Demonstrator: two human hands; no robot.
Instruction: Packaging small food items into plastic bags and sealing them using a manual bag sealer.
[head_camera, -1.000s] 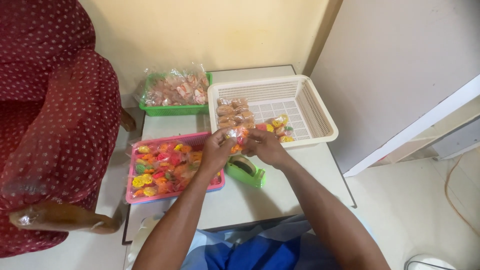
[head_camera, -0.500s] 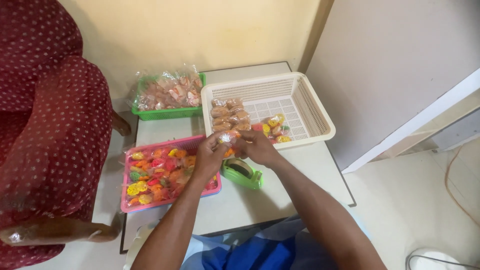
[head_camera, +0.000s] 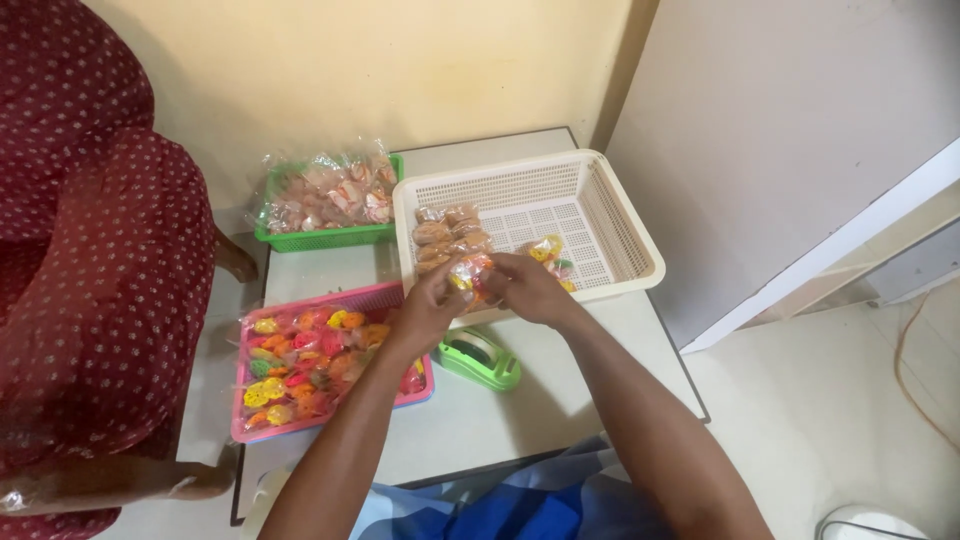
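I see both of my hands meeting over the near edge of the cream plastic basket with the holey sides (head_camera: 622, 232). My left hand (head_camera: 430, 305) and my right hand (head_camera: 528, 288) are pinched shut on one small clear plastic packet of orange and yellow snacks (head_camera: 469, 273). The packet sits between my fingertips, up off the white table (head_camera: 480, 410).

What could go wrong? I think the packet is thin and slippery. If my fingers let go a bit, it could drop onto the basket rim and tip out onto the table. If I squeeze too hard, the crisp snacks inside might crack. My left wrist is close over the pink tray full of bright wrapped snacks (head_camera: 325, 360), so a careless move could bump it. The green tape holder (head_camera: 480, 357) lies just near my hands, right under them, and I could knock it too.

Both of my arms reach out from the near side, bent a little, with wrists close together. My fingers curl inward toward each other. My thumbs are on top, I think, but the tips are hard to see.

Far to the left is a green basket of pale wrapped snacks (head_camera: 325, 195). A dark red spotted chair (head_camera: 95, 250) stands at the left.
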